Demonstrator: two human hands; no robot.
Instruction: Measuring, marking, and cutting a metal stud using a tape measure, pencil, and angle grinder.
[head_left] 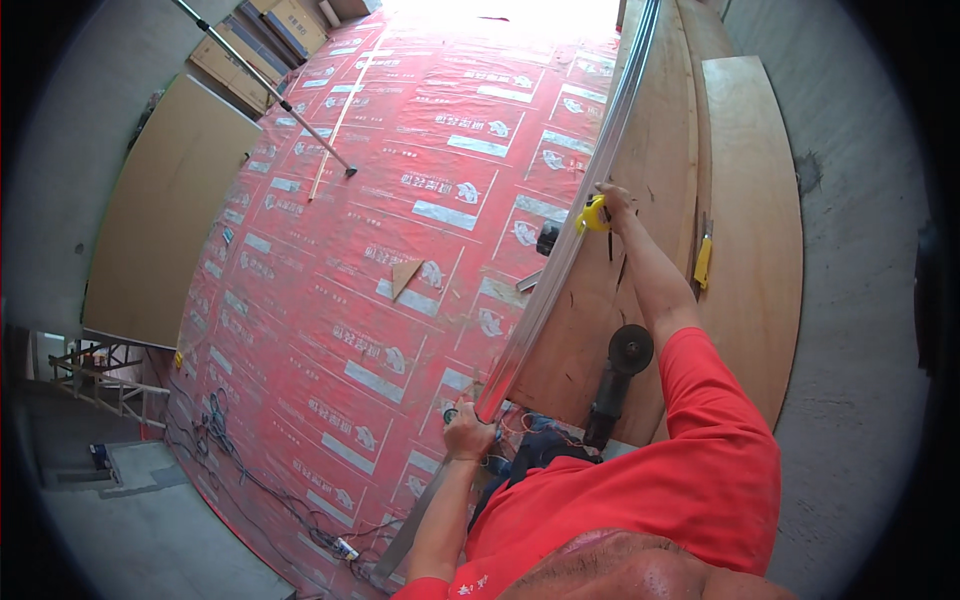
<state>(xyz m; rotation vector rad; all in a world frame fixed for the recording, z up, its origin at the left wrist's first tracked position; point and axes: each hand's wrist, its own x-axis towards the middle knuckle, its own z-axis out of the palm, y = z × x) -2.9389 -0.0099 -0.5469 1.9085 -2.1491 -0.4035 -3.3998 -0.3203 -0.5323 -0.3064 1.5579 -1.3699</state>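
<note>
My right hand (pixel 614 200) grips a yellow tape measure (pixel 595 213) against long, thin silvery profiles (pixel 545 305) that run from near my body to the far wall. My left hand (pixel 470 430) is closed at the near end of the profiles, partly hiding what it holds. An angle grinder (pixel 613 395) with a dark disc lies on the plywood (pixel 560 360) below my right forearm. A yellow-handled utility knife (pixel 703 262) rests further right. A small dark object (pixel 547 238) sits just left of the profiles.
Red printed sheeting (pixel 350 260) covers the floor, with a triangular offcut (pixel 404 275), a pole (pixel 310 130) and tangled cables (pixel 220 440). Boards (pixel 160 220) lean at the left wall, near a wooden trestle (pixel 110 385). More plywood sheets (pixel 750 250) lie along the right wall.
</note>
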